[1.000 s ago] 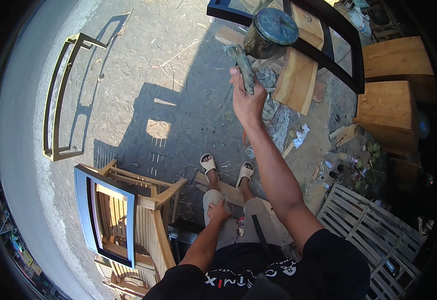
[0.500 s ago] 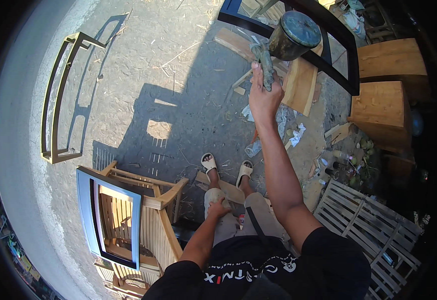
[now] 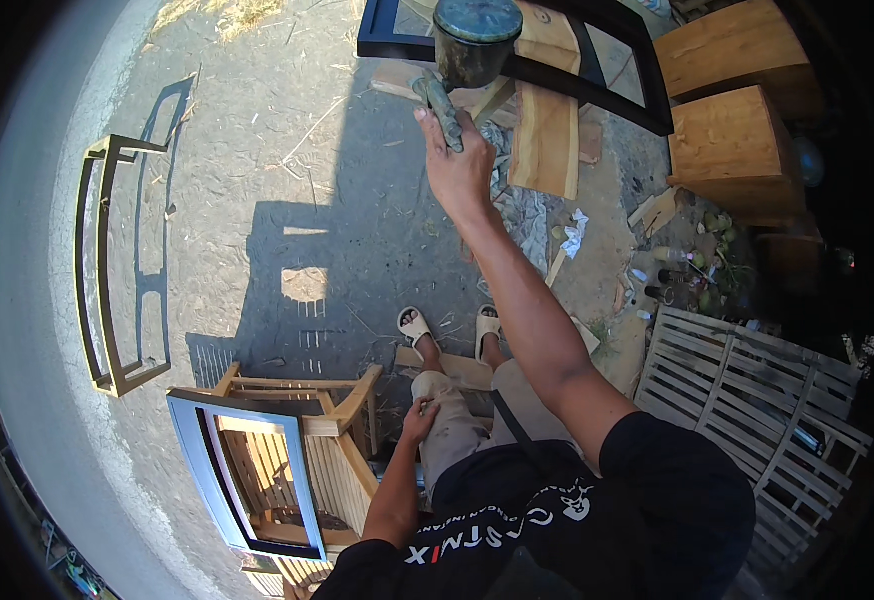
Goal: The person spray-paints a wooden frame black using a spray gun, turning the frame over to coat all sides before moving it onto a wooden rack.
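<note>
My right hand (image 3: 462, 165) reaches far ahead, fingers wrapped round the handle of a stained paint spray gun (image 3: 441, 112). A round cup with a blue-grey lid (image 3: 477, 22) sits on the gun. Just beyond and beside the cup is a dark, glossy rectangular frame (image 3: 567, 85), partly cut off by the view's upper edge. My left hand (image 3: 421, 418) rests against my left thigh, with nothing seen in it and its fingers loosely apart. Whether spray is coming out cannot be made out.
Wooden planks (image 3: 545, 140) lie under the dark frame. Brown wooden blocks (image 3: 732, 145) stand at the right, above a slatted pallet (image 3: 732, 400). A blue-edged frame (image 3: 302, 480) leans on a wooden chair (image 3: 342, 455) at lower left. Another narrow frame (image 3: 104, 260) stands farther left.
My right hand and the spray gun have moved left along the dark frame and a little farther away. The left hand has slid slightly back along my thigh. The whole view has shifted.
</note>
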`<state>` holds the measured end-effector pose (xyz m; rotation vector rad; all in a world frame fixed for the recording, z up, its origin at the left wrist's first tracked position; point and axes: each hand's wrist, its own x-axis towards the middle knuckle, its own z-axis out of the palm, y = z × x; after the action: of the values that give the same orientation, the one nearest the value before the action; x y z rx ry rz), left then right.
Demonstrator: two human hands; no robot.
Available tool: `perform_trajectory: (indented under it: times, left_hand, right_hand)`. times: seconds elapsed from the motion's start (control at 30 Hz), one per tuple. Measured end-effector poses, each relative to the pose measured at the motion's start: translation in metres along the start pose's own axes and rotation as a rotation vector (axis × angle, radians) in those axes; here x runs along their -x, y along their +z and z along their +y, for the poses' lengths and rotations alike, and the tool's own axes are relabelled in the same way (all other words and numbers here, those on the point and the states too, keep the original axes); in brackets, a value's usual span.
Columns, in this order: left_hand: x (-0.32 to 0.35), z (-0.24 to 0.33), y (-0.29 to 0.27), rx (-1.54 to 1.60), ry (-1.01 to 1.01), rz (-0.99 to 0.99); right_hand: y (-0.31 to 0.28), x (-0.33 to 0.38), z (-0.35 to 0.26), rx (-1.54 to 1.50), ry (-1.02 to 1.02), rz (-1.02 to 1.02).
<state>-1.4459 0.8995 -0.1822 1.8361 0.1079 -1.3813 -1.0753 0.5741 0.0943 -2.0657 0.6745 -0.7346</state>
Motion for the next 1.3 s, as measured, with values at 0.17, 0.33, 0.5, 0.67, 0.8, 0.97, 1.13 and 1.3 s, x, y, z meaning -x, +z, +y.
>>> perform_trajectory:
  times: [0.17,0.33,0.5,0.67,0.8,0.97,1.13,1.3]
  left_hand:
    - [-0.001,-0.004,-0.005,-0.031,-0.03,-0.011]
    - [-0.005,0.004,-0.01,-0.106,-0.038,-0.07]
    - [-0.005,0.013,-0.01,-0.148,-0.032,-0.087]
    - [-0.008,0.016,-0.011,-0.142,-0.036,-0.109]
    - [-0.003,0.015,-0.007,-0.143,-0.045,-0.095]
    - [-0.002,0.017,-0.005,-0.16,-0.063,-0.094]
    - [-0.009,0.017,-0.005,-0.179,-0.043,-0.094]
    - [-0.013,0.017,-0.01,-0.145,-0.061,-0.109]
  right_hand:
    - [-0.057,0.004,0.027,-0.024,0.108,0.077]
    - [-0.103,0.005,0.052,0.067,0.156,0.253]
    - [-0.128,0.004,0.056,0.191,0.244,0.166]
    - [-0.098,-0.01,0.032,0.02,0.191,0.072]
    - [-0.053,-0.021,0.008,-0.02,0.098,-0.007]
    - [-0.006,-0.033,-0.015,-0.072,-0.037,-0.11]
    - [0.0,-0.04,-0.014,-0.051,0.06,-0.2]
    - [-0.038,-0.026,0.021,-0.077,0.034,-0.044]
